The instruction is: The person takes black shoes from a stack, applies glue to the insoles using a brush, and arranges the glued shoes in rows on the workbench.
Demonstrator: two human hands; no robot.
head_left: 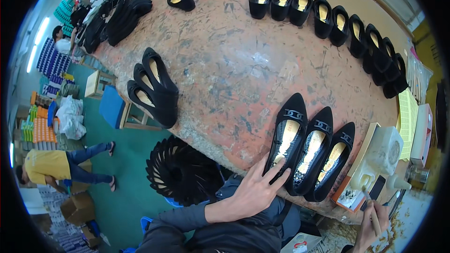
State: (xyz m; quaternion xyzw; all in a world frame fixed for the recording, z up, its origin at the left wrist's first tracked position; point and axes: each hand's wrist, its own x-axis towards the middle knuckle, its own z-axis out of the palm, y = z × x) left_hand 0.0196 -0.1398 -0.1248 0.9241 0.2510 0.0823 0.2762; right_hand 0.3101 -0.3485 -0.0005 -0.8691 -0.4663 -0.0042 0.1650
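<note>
Three black pointed flat shoes with chain-like trim stand side by side near the table's front edge, toes pointing away. My left hand point(251, 192) grips the heel of the leftmost flat shoe point(294, 100), its fingertips at the gold insole. The middle shoe point(322, 115) and right shoe point(346, 133) stand close beside it, their insoles wet-looking and shiny. At the lower right, my right hand point(375, 222) is closed around the wooden handle of a brush point(375, 220). The brush tip is at the mouth of a whitish plastic container point(382, 152) lying in an orange-edged box point(341, 202).
Several black shoes point(323, 16) line the table's far right edge. A small group of black shoes point(152, 89) stands at the left edge, above a round stack of dark shoe parts point(180, 171). A blue-topped stool point(112, 105) and a person in yellow point(49, 165) are at left.
</note>
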